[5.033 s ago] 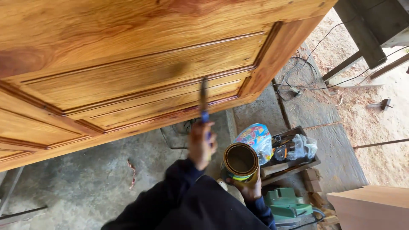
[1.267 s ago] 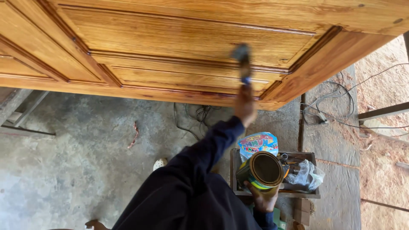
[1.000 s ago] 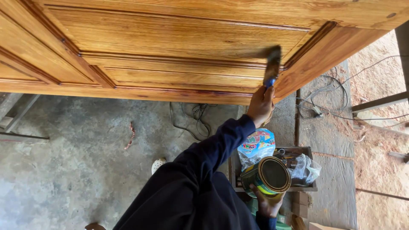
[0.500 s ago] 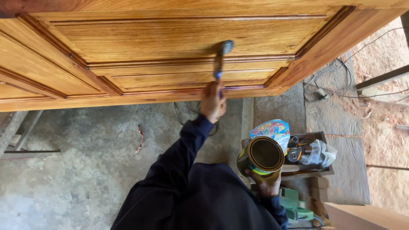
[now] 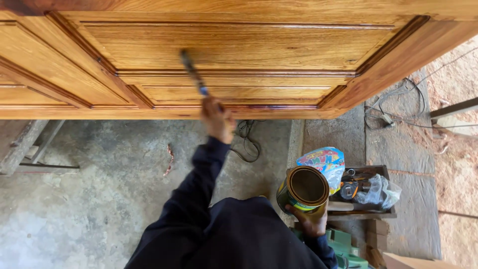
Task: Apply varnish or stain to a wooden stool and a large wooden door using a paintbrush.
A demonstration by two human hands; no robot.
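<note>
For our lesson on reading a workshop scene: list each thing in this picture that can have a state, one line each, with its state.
Glossy panelled wooden door: lying flat, raised above the concrete floor.
Long-handled paintbrush: gripped by the left hand, bristles on the door panel, blurred.
Round metal tin: lid off, held tilted in the right hand.
Small wooden crate: filled with bags and tools.
Black cable: loose on the floor.

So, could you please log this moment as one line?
left hand holds brush on door | right hand holds can | crate beside can

Soft daylight, motion blur, slight edge distortion
</note>
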